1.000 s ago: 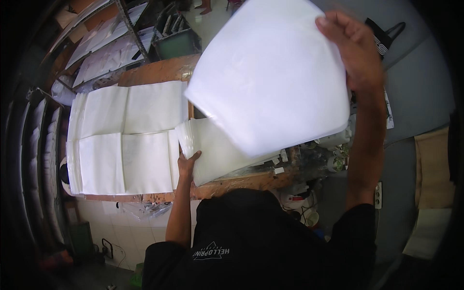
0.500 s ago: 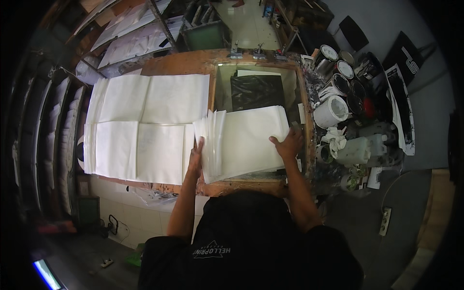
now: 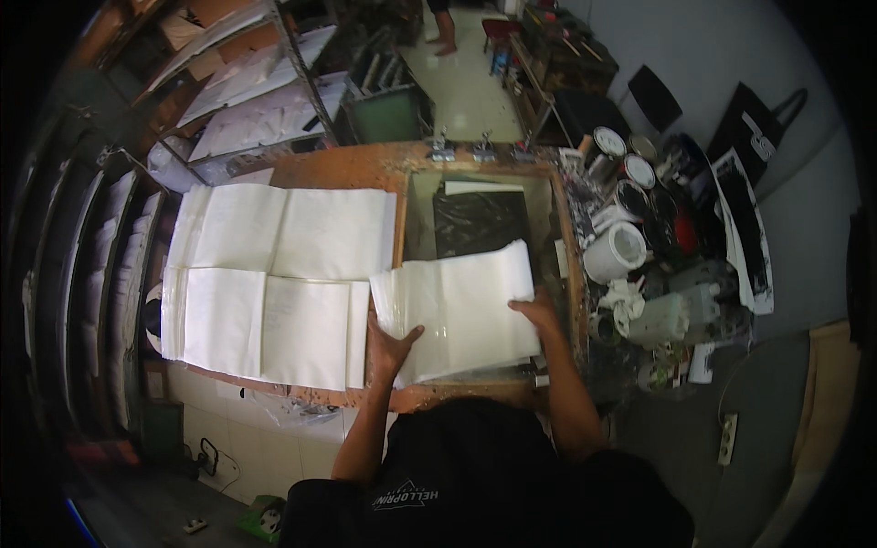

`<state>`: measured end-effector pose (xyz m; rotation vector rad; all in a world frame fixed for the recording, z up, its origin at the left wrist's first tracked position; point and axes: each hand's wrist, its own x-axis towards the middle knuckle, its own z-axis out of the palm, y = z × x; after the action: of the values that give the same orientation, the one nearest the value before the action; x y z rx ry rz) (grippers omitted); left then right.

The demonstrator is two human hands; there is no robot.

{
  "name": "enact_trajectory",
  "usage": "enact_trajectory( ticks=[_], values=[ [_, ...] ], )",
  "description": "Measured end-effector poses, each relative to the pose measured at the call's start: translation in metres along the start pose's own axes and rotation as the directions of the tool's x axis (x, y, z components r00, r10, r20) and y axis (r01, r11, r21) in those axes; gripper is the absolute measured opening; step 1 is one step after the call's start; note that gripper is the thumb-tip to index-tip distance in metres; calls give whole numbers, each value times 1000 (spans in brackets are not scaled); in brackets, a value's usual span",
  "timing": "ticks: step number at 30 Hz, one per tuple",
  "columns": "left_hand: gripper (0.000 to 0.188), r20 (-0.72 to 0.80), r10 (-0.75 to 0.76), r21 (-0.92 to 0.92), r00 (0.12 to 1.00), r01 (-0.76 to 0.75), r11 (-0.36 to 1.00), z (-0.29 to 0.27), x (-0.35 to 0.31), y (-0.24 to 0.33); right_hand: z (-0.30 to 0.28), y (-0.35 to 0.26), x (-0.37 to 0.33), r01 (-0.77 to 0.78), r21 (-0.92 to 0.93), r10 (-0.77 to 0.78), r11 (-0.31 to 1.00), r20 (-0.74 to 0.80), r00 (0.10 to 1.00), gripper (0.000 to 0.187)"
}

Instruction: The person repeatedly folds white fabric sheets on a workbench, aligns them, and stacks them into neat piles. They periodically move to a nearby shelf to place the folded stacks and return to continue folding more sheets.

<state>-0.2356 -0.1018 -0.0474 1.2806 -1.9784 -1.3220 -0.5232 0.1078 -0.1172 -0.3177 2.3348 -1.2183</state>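
A thick stack of white sheets (image 3: 480, 306) spans both my hands, its left side showing glossy, translucent layered edges. My left hand (image 3: 393, 349) grips the lower left side, thumb on top and fingers partly hidden under it. At the right edge, my right hand (image 3: 539, 315) holds the stack with its thumb over the top sheet, the other fingers mostly hidden. Beneath it is a framed glass panel (image 3: 418, 215) set in the wooden table. A black plastic sheet (image 3: 480, 224) lies beyond the stack.
Several overlapping piles of white sheets (image 3: 228, 315) cover the table's left part. Metal clamps (image 3: 484, 149) line the far edge. Paint cans (image 3: 610, 144), a white bucket (image 3: 614, 253) and a translucent jug (image 3: 660, 318) crowd the right side. Drying racks (image 3: 78, 283) stand left. A person's legs (image 3: 443, 29) show far off.
The view has tilted upward, so the table sits lower. My left thumb has come over the stack, whose fanned left edges now lie closer together. The stack's right side is slightly raised.
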Motion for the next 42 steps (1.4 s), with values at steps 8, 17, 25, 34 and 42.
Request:
enact_trajectory(
  ticks=[8, 17, 25, 34, 42],
  values=[
    [94, 192, -121, -334, 974, 181, 925, 0, 0, -11, -31, -230, -97, 350, -346, -209, 871, 383, 900, 48],
    [92, 473, 198, -878, 859, 477, 28, 9, -9, 53, -108, -410, -167, 592, -310, -491, 744, 347, 799, 54],
    [72, 674, -69, -543, 736, 556, 630, 11, 17, 28, -117, -351, -166, 561, -87, -526, 824, 254, 812, 62],
    [101, 534, -217, -386, 817, 464, 797, -39, 48, -25, -71, -68, -53, 53, 29, -54, 998, 18, 998, 75],
    [114, 65, -81, 114, 995, 73, 991, -9, 34, -9, -1, -57, -38, 99, -316, -143, 944, -118, 983, 50]
  ],
)
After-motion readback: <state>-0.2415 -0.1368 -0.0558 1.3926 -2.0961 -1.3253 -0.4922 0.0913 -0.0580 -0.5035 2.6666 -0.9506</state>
